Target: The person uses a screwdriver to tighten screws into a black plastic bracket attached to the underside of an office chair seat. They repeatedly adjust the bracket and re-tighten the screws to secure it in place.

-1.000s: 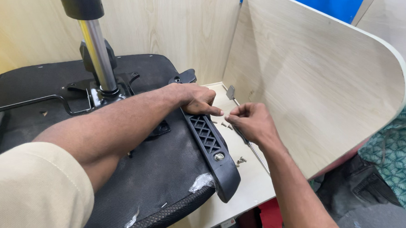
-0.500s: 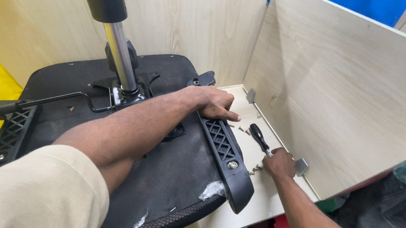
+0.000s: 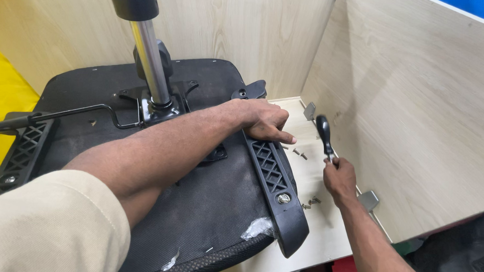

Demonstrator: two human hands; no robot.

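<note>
Head view, the only one I have. I see an office chair seat lying upside down on a pale wooden bench, black fabric underside up, with its chrome gas-lift column standing up from the mechanism plate. A black lattice armrest bracket runs along the seat's right edge, with a bolt head showing near its lower end.

Left hand: laid flat across the upper end of the bracket, fingers extended and pressing down, not curled round anything. It steadies the part rather than holding it.

Right hand: closed round the lower end of a screwdriver, whose black handle stands upright above the fist, near the side panel and well apart from the bracket. The blade is hidden in the fist, so I cannot tell its tip type.

Loose screws lie on the bench just beside the bracket, and a few more near its lower end. Two metal corner brackets sit at the foot of the panel.

My judgement on doing this step well: the tool wants turning so the handle sits in the palm before driving. The left hand should keep the bracket pressed square over its holes. Each screw should be started straight and lightly, then tightened, with the loose screws kept from rolling off the bench edge.
</note>
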